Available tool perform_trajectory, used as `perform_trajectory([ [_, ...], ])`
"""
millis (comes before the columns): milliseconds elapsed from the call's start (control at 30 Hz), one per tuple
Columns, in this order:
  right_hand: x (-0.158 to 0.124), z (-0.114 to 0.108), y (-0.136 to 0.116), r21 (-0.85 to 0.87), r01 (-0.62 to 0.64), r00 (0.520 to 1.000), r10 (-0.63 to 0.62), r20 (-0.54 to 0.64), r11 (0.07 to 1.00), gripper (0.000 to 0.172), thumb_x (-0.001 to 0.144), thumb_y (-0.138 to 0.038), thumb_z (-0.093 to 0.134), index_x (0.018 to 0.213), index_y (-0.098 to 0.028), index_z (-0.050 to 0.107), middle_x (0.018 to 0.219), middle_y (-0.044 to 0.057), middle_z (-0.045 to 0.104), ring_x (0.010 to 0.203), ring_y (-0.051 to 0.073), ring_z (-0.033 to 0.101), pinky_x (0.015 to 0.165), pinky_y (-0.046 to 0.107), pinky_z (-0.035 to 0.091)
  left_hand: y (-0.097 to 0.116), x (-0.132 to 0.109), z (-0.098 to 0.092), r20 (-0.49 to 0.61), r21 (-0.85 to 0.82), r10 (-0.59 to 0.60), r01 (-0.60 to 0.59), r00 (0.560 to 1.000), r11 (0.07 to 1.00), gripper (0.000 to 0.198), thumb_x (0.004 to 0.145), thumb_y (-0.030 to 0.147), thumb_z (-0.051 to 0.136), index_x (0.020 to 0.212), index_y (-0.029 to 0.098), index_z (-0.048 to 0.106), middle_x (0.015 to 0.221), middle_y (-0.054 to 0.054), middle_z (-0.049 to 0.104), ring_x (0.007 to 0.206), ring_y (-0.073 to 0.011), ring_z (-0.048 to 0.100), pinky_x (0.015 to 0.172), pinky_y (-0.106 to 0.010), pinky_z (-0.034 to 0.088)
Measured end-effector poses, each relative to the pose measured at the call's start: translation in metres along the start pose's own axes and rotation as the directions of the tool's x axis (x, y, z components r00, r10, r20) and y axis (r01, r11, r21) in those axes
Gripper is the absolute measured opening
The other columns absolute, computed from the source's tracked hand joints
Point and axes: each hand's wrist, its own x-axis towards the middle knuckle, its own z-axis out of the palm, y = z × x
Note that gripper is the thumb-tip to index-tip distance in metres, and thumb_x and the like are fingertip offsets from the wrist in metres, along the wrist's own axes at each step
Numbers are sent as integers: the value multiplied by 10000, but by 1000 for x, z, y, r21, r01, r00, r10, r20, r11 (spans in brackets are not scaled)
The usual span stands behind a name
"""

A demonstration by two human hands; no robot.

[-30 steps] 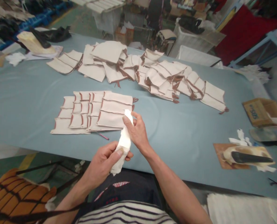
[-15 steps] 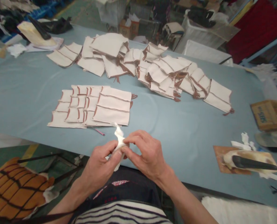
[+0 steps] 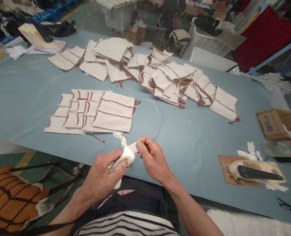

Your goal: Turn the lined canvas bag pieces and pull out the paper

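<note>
My left hand (image 3: 108,172) is closed around a white cloth (image 3: 128,154), crumpled, with a loose end sticking up and another hanging below. A greyish strip shows between its thumb and fingers; I cannot make out what it is. My right hand (image 3: 153,159) pinches a flat, pale strip (image 3: 133,147) between thumb and fingers, at the right side of the cloth. Whether strip and cloth are one piece is unclear. Just beyond my hands lie overlapping cream fabric pieces (image 3: 114,113) with brown edging, and a thin pink stick (image 3: 99,138).
A long heap of cream fabric pieces (image 3: 165,77) lies across the back of the blue table (image 3: 174,131). At the right are a black-handled block (image 3: 258,172) on a brown board and a cardboard box (image 3: 274,124). A cushioned chair (image 3: 12,196) stands lower left.
My right hand has drawn away to the right, pulling the pale strip out from the cloth. More of the cloth now shows in my left hand. The whole view has shifted slightly.
</note>
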Motion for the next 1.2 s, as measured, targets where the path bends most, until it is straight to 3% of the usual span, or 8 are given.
perform_trajectory([
  [100,9,-7,12,22,-75,997,76,-27,997,332,1039,-479,496,832,-232,576,726,-25,579,616,140,517,591,263,452,1,-1,-2,44,-61,-14,16,999,998,315,921,323,550,736,195,771,634,7,700,563,-157,604,570,-252,419],
  [267,30,-16,25,-74,-56,997,51,-61,996,340,1025,-507,500,826,-239,564,685,-36,569,572,140,495,578,272,419,-13,-8,-11,207,-187,-108,148,972,971,393,948,424,564,712,173,751,630,-4,656,541,-137,544,517,-224,393],
  [467,67,-24,22,-250,7,987,-48,-157,968,290,1011,-479,491,863,-242,567,662,-41,572,593,158,520,615,287,400,-61,-21,-41,319,-373,-258,370,912,851,518,928,652,646,757,170,733,634,-31,679,483,-119,496,436,-194,353],
  [600,98,-24,22,-392,19,968,-116,-224,920,262,1005,-442,481,850,-243,553,703,-27,595,661,176,552,686,303,414,-98,-29,-61,379,-434,-281,438,882,787,544,852,711,721,740,179,702,610,-40,684,458,-109,457,421,-186,332],
  [767,144,-26,33,-543,-23,940,-166,-297,840,238,1031,-359,468,849,-234,559,756,-1,634,743,197,597,753,330,454,-133,-41,-85,258,-468,-357,440,898,767,496,807,666,760,682,192,689,536,-29,617,463,-120,426,429,-201,311],
  [900,175,-37,46,-636,-89,927,-169,-334,767,258,1073,-407,611,974,-175,668,907,19,694,846,188,668,837,365,555,-159,-49,-97,205,-472,-425,470,882,746,499,748,665,795,646,190,683,524,-23,580,467,-124,439,443,-203,323],
  [1033,196,-49,57,-695,-156,924,-145,-354,702,301,1063,-416,692,1221,-159,703,1182,75,733,1007,214,729,905,422,633,-173,-53,-95,196,-498,-460,492,866,714,505,749,659,797,655,172,705,540,-17,585,437,-90,376,423,-189,261],
  [1200,214,-65,62,-750,-184,933,-128,-337,635,310,1063,-387,698,1278,-164,696,1257,91,728,1075,233,735,939,446,641,-179,-60,-82,190,-534,-526,537,829,653,503,726,664,807,698,172,707,530,28,522,449,-75,334,418,-172,255],
])
